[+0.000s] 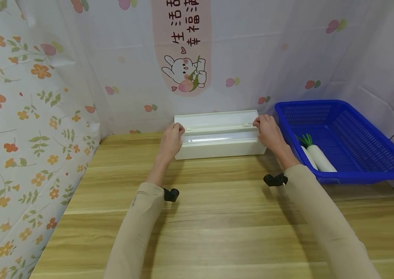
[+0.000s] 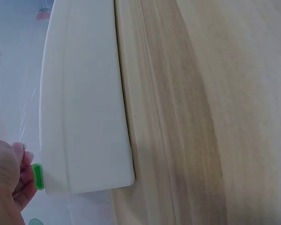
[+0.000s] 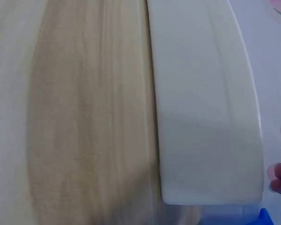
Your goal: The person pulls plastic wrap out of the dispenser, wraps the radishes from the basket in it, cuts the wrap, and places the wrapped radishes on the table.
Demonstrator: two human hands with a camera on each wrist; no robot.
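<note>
A long white cling film dispenser box [image 1: 219, 150] lies against the back of the table with its lid [image 1: 214, 118] raised. Clear film [image 1: 217, 137] shows inside it. At its left end my left hand [image 1: 171, 140] pinches the film's edge; thin creases of clear film [image 2: 22, 117] run up from the fingertips in the left wrist view. A green tab [image 2: 38, 176] sits at that end, beside the fingers. At the other end my right hand [image 1: 268, 131] pinches the film's edge with bent fingers; only some fingertips [image 3: 275, 172] show in the right wrist view.
To the right stands a blue plastic basket [image 1: 364, 178], close to my right forearm. White radishes [image 1: 320, 158] with green tops lie inside it. A patterned curtain [image 1: 245, 58] hangs behind the wooden table [image 1: 224, 217] and along its left side.
</note>
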